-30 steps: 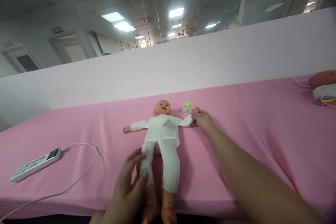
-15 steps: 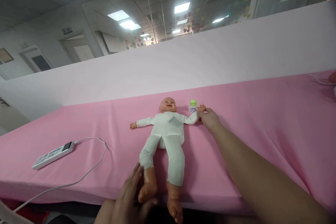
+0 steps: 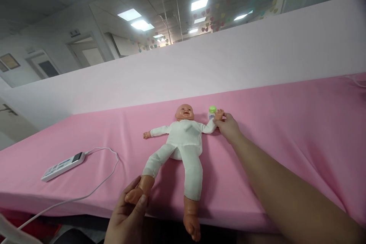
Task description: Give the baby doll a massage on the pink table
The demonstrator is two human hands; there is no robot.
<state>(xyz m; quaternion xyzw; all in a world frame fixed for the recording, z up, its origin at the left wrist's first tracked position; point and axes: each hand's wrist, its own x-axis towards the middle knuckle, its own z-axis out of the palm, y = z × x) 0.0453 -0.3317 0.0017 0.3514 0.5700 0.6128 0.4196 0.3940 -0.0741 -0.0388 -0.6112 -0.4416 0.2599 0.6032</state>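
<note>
A baby doll [image 3: 184, 143] in white clothes lies on its back on the pink-covered table [image 3: 286, 122], arms spread. My left hand [image 3: 127, 217] grips the doll's foot at the table's front edge, with the leg swung out to the left. My right hand [image 3: 228, 126] reaches far across and pinches the doll's hand. A small white bottle with a green cap [image 3: 212, 112] stands just behind that hand.
A white remote control [image 3: 63, 166] lies at the left, its white cable [image 3: 97, 183] trailing toward the front edge. A pale pink partition [image 3: 200, 65] rises behind the table. Under the front edge the floor is dark.
My left hand slid down from the doll's leg to its foot and pulled that leg out to the left. My right hand stayed on the doll's hand. The view shifted right.
</note>
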